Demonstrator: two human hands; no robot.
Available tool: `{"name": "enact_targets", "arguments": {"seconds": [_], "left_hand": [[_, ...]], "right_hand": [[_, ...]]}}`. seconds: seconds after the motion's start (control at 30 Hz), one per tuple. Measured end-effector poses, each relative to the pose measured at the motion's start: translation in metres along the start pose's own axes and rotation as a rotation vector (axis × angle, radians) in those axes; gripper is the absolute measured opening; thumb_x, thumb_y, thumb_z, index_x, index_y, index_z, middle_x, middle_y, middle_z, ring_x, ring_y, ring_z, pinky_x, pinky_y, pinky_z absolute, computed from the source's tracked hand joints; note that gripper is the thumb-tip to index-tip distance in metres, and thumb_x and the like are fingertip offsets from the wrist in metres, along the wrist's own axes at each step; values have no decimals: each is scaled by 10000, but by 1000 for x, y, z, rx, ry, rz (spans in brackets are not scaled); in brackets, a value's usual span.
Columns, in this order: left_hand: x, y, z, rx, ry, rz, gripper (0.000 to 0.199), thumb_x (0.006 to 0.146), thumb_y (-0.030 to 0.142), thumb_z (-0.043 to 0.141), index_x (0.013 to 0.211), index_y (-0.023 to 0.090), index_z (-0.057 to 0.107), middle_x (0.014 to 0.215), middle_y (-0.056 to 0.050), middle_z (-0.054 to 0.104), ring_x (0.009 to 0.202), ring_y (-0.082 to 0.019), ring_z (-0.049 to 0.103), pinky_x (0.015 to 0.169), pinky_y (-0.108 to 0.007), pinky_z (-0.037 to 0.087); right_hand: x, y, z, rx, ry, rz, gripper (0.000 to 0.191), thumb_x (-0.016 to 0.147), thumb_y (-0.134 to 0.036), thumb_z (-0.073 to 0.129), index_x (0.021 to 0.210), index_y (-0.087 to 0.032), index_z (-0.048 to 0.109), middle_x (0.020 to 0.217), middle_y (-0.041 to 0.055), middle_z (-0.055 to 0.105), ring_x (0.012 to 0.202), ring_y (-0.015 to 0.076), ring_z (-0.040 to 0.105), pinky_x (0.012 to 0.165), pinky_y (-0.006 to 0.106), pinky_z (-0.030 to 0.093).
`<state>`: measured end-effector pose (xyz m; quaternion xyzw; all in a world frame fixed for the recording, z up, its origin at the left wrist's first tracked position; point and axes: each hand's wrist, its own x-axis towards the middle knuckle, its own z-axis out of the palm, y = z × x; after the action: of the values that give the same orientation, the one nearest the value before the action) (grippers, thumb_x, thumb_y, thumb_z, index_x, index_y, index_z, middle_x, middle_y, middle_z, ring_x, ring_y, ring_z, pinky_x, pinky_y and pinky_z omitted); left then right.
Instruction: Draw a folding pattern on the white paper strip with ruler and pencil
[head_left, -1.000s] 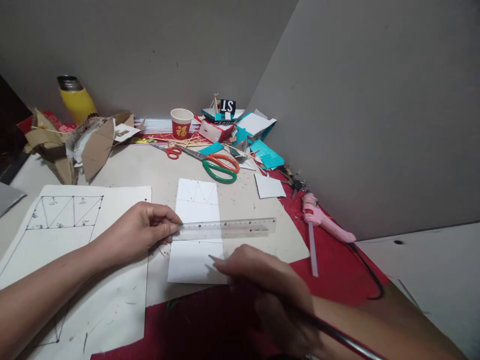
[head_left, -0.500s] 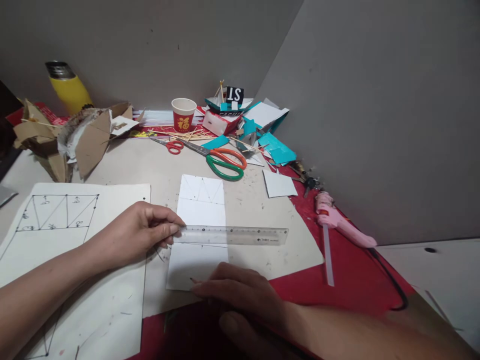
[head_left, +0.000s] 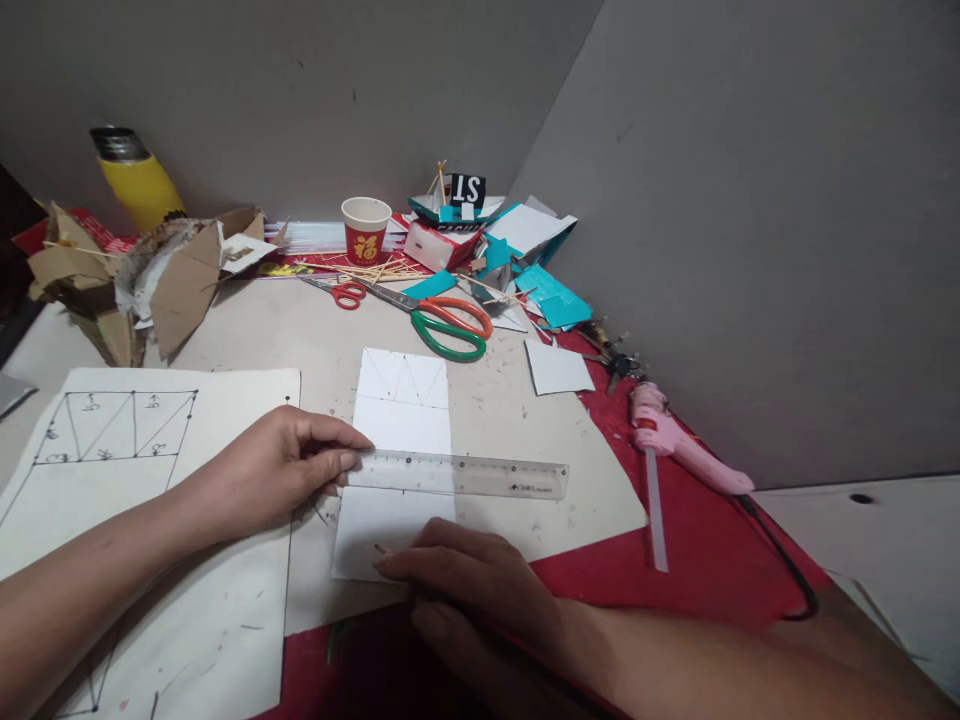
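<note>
A clear ruler [head_left: 480, 477] lies across a narrow white card [head_left: 401, 430] that has a zigzag drawn at its far end. My left hand [head_left: 300, 460] pinches the ruler's left end between thumb and fingers. Over the card's near right corner is my right hand [head_left: 480, 590], its fingers closed round a thin pencil whose dark tip [head_left: 381, 548] pokes out at the left; the lower part of this hand is in shadow. To the left, under my left forearm, lies a large white sheet [head_left: 232, 400] with drawn lines and triangles.
Beyond the card are green-and-orange scissors [head_left: 450, 330], small red scissors [head_left: 349, 294], a red paper cup [head_left: 366, 232] and teal scraps [head_left: 555, 297]. Cut cardboard [head_left: 187, 290] and a yellow bottle [head_left: 139, 185] stand back left. A pink glue gun [head_left: 686, 445] lies on the right.
The ruler's right end has swung slightly toward me and left. My right hand with the pencil has shifted a little left and away from me. The left hand has barely moved.
</note>
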<state>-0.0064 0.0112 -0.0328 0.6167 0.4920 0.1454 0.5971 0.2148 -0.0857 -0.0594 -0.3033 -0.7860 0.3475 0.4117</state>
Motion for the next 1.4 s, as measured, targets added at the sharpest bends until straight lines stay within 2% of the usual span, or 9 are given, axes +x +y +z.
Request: {"name": "enact_targets", "arguments": {"seconds": [0.3, 0.53, 0.7, 0.9, 1.13, 1.2, 1.27, 1.3, 1.4], "left_hand": [[0, -6, -4, -46, -7, 11, 312, 811, 379, 662, 998, 147, 755, 699, -19, 681, 642, -139, 571, 616, -268, 443], [2, -10, -2, -42, 16, 52, 256, 811, 341, 681, 979, 170, 770, 678, 7, 659, 629, -126, 546, 597, -257, 405], [1, -9, -4, -96, -14, 44, 261, 799, 354, 700, 969, 161, 748, 640, 17, 641, 608, -118, 542, 584, -246, 399], [-4, -1, -9, -159, -84, -2, 313, 783, 391, 714, 981, 148, 707, 643, -9, 687, 617, -136, 622, 659, -280, 505], [-14, 7, -7, 12, -80, 18, 278, 791, 374, 656, 953, 156, 715, 687, -51, 723, 623, -191, 661, 598, -299, 517], [-28, 3, 4, 197, 56, 106, 204, 823, 304, 620, 941, 174, 724, 769, -62, 745, 654, -192, 667, 583, -282, 498], [-48, -7, 25, 816, 254, 461, 224, 873, 254, 504, 838, 195, 717, 711, -57, 740, 530, -191, 639, 487, -288, 470], [-58, -13, 38, 1049, 309, 699, 250, 867, 252, 495, 923, 182, 729, 801, -88, 774, 599, -230, 689, 527, -318, 514], [-79, -33, 76, 1281, 451, 911, 396, 830, 119, 513, 1180, 106, 697, 1133, -178, 766, 1010, -298, 737, 849, -366, 559]], "right_hand": [[-4, 3, -7, 16, 46, -65, 376, 1004, -198, 481, 1373, -237, 545, 927, 53, 738, 744, 146, 701, 666, 238, 560], [0, 1, -20, -51, 215, 77, 330, 1020, -166, 507, 1308, -294, 607, 1018, 11, 748, 843, 125, 721, 780, 238, 582], [7, 4, -29, -309, 305, 157, 254, 1005, -184, 559, 1233, -276, 620, 1017, 15, 756, 881, 155, 726, 800, 269, 585], [13, 15, -51, -756, 16, -26, 475, 960, -345, 644, 1384, -185, 502, 1267, 177, 681, 1194, 343, 619, 1011, 553, 481], [4, 5, -52, -706, -245, 2, 265, 1008, -260, 562, 1247, -147, 576, 1023, 122, 737, 847, 232, 678, 692, 344, 544], [1, 2, -50, -697, -276, 31, 255, 1008, -252, 557, 1241, -150, 579, 985, 110, 731, 808, 223, 658, 649, 332, 531], [-2, -1, -47, -681, -282, 55, 253, 1008, -235, 543, 1248, -162, 570, 970, 99, 724, 798, 220, 639, 637, 332, 527], [-2, -1, -47, -668, -280, 63, 254, 1008, -224, 531, 1253, -166, 565, 965, 96, 720, 799, 218, 631, 639, 333, 528], [-3, 0, -45, -634, -274, 67, 236, 1013, -196, 492, 1236, -172, 564, 932, 89, 704, 801, 215, 608, 648, 333, 526]]}}
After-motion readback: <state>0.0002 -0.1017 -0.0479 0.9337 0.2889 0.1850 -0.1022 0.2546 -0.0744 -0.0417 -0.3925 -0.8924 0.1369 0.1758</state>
